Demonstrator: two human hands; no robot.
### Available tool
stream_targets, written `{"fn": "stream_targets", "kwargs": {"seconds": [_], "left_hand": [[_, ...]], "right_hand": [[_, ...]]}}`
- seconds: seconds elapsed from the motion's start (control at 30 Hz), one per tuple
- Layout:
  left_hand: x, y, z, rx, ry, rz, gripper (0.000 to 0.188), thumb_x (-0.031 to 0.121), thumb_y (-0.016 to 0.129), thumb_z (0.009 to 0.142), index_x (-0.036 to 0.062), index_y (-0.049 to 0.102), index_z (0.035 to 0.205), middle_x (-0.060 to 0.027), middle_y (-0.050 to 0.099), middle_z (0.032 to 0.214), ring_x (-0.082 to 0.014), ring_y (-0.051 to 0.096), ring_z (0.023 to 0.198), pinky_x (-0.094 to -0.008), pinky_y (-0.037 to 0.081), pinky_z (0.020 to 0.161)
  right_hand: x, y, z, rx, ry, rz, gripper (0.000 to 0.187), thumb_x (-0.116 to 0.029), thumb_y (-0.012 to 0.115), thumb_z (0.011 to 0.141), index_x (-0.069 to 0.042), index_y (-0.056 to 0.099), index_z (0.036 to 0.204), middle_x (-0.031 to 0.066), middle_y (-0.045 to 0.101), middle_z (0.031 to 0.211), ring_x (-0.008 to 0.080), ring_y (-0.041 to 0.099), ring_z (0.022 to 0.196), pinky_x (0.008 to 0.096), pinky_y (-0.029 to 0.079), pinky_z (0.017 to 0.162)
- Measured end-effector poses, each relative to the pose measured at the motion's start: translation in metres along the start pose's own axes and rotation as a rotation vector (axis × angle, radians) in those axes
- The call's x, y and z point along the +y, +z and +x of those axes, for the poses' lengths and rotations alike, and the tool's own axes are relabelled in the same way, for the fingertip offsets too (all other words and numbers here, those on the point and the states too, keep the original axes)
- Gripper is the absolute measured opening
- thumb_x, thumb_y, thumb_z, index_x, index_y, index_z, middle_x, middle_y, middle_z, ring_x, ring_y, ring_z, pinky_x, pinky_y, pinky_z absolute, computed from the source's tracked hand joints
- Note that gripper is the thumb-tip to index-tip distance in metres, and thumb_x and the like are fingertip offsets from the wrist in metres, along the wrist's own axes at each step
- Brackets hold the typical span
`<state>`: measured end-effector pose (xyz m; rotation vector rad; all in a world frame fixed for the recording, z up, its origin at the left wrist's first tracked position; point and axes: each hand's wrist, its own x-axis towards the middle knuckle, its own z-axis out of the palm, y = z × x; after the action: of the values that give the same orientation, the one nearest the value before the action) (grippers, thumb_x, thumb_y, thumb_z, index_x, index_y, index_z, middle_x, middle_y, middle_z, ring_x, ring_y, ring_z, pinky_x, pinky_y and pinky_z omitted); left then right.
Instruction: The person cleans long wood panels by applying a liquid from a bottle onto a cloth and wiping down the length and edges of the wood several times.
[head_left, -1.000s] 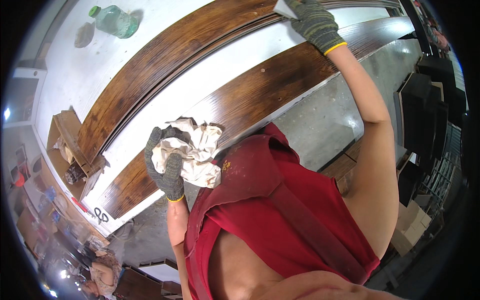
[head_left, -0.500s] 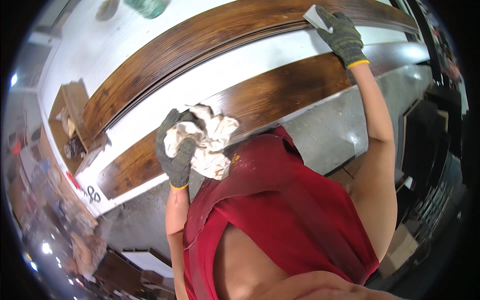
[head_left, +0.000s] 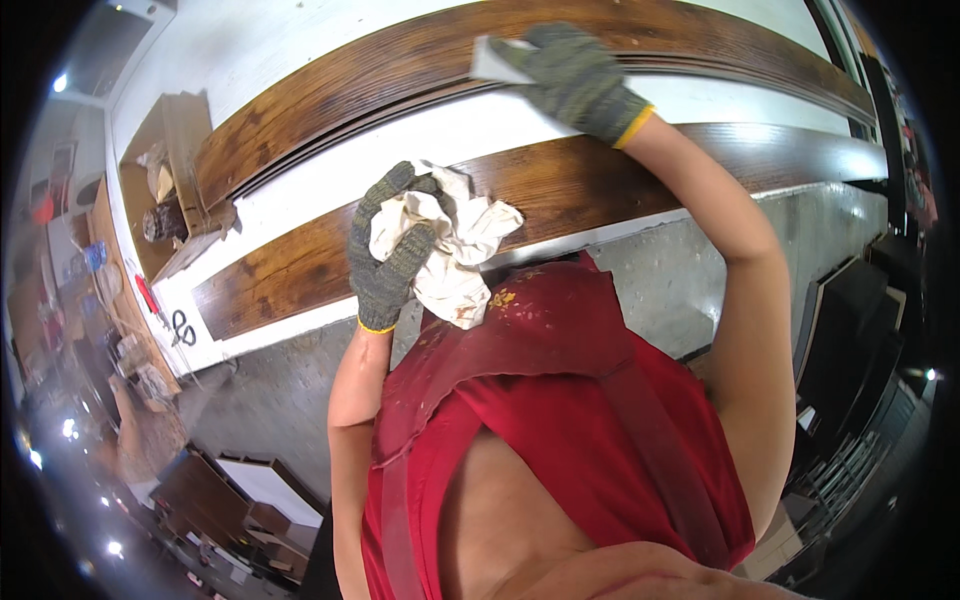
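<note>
White pad (head_left: 499, 64) pinched in right grip (head_left: 582, 82)
Best kept flat (left grip (head_left: 384, 262) clutches cloth (head_left: 455, 265) by desk's (head_left: 440, 135) near edge).

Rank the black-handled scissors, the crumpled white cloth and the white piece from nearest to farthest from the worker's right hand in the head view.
From the right hand:
1. White piece: held in it.
2. Crumpled white cloth: lower left, in the left hand.
3. Black-handled scissors: far left, on the white table's corner.
</note>
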<state>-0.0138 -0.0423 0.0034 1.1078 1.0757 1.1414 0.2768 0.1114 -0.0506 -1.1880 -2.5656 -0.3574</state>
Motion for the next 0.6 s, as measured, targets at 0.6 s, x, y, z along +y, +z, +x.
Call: {"fn": "stream_targets", "kwargs": {"seconds": [0.6], "left_hand": [[-0.012,-0.008,-0.005,0.025,0.042,0.083,0.066,0.012,0.076,0.08,-0.006,0.052,0.137,-0.0163,0.063,0.127,-0.0235,0.059,0.117,-0.0374,0.043,0.105]], "right_hand": [[0.185,-0.099,-0.151,-0.483,0.451,-0.545,0.061,-0.023,0.07,0.083,-0.025,0.053,0.142,0.0184,0.064,0.112,0.0359,0.064,0.101,0.0445,0.051,0.09]]}}
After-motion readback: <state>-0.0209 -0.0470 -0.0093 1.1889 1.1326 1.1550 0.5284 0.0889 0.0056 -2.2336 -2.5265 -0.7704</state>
